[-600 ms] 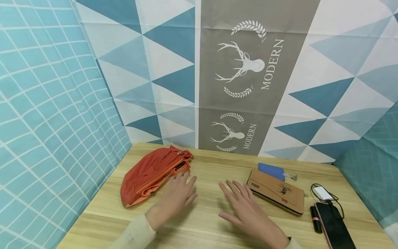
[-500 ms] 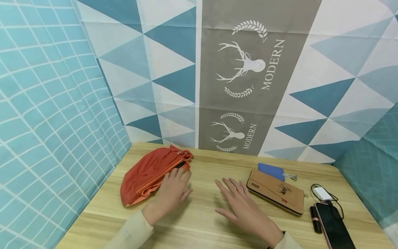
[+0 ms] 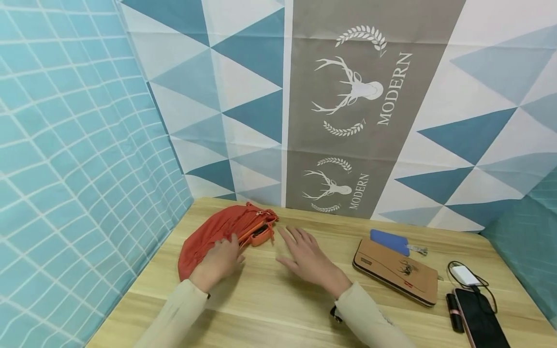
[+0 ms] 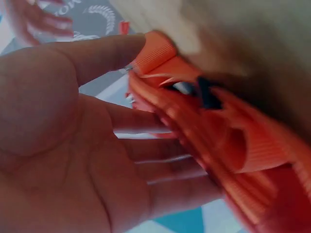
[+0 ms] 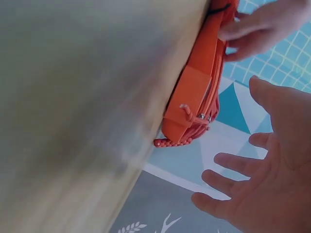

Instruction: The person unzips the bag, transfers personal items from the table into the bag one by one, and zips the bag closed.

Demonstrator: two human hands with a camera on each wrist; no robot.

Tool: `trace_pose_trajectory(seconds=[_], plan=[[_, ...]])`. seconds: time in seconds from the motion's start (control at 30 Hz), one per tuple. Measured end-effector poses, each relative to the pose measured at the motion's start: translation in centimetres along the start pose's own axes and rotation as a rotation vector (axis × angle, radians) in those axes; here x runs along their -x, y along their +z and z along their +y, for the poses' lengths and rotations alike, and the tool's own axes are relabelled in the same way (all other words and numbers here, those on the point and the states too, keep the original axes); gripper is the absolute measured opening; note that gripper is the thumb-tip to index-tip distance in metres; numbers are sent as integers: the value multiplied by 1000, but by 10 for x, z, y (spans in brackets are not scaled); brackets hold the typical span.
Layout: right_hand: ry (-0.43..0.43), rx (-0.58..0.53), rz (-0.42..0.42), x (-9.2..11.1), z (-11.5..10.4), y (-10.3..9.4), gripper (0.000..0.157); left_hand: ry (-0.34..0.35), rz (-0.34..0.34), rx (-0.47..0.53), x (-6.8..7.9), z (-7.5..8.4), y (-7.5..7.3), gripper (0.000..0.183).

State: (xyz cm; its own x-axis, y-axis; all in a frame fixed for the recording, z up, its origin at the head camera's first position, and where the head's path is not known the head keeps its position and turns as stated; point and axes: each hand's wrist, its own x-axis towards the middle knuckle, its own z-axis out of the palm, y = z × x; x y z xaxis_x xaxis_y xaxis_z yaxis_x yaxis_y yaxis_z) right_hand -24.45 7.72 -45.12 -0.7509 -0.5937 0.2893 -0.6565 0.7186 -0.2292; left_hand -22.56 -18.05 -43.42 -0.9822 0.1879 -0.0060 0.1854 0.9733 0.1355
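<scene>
pale wood-grain covers the table [image 3: 270, 314], backed by a cloth [image 3: 243, 63] of blue, grey and white triangles with a taupe panel [image 3: 304, 135] of white stag heads, wreaths and the word "modern". at the left hangs a light-blue cloth [image 3: 78, 135] ruled with white squares.

on the left part of the table lies a red-orange fabric drawstring bag [image 3: 213, 229], slanting away from the person. the left hand [image 3: 219, 261] is at its near side; in the left wrist view the palm is bare, the thumb held wide of four nearly straight fingers that reach behind the orange zip [image 4: 194, 136]. their tips are hidden, so how firmly they touch cannot be told. the thumb tip overlaps an orange strap [image 4: 156, 52] there, contact unclear.

the right hand [image 3: 310, 258] hovers, fingers spread and holding nothing, just right of the bag and apart from it.

further right lies a tan zip wallet [image 3: 396, 270] printed with a stag, a blue card holder [image 3: 388, 241] with a metal clip [image 3: 417, 250] just behind it. at the right edge are a white charger block [image 3: 464, 276], a black cable [image 3: 473, 288], a black lipstick tube [image 3: 454, 313] with a pinkish band, and a pink-edged smartphone [image 3: 483, 319].
</scene>
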Motion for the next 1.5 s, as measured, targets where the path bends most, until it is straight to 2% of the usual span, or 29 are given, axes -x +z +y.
trace_pose_trajectory(seconds=[0.17,0.33,0.43,0.5,0.6,0.67,0.83,0.93,1.03,1.1,1.2,1.27,1.4,1.5], plan=[[17,-32,-45,-37,2,-5,72,36,5,40,-7,-6,6,51],[0,-90,-20,-73,4,1,61,45,59,-17,-7,-6,13,36],[-3,-129,-11,-92,4,10,63,65,117,-73,-5,-1,18,28],[-14,-116,-45,-103,7,18,67,68,145,-112,-3,4,22,26],[-29,-116,-127,-112,15,28,69,44,136,-130,0,11,25,27],[-45,-112,-158,-115,21,32,62,21,115,-114,1,15,26,28],[-65,-181,-143,-112,31,30,31,-10,79,-131,3,21,24,24],[-73,-203,-134,-106,33,27,20,-12,69,-157,5,20,23,16],[-58,-216,-140,-95,34,24,11,13,37,-128,5,18,20,15],[-37,-210,-151,-82,36,21,5,44,8,-79,4,17,19,22],[-26,-191,-133,-63,38,18,8,95,-11,4,3,12,16,31],[-40,-163,-100,-52,39,16,10,130,3,43,2,9,15,28],[-66,-112,-31,-35,40,13,8,197,51,60,1,11,14,7],[-52,-79,-11,-22,40,10,8,228,63,56,2,17,14,9]])
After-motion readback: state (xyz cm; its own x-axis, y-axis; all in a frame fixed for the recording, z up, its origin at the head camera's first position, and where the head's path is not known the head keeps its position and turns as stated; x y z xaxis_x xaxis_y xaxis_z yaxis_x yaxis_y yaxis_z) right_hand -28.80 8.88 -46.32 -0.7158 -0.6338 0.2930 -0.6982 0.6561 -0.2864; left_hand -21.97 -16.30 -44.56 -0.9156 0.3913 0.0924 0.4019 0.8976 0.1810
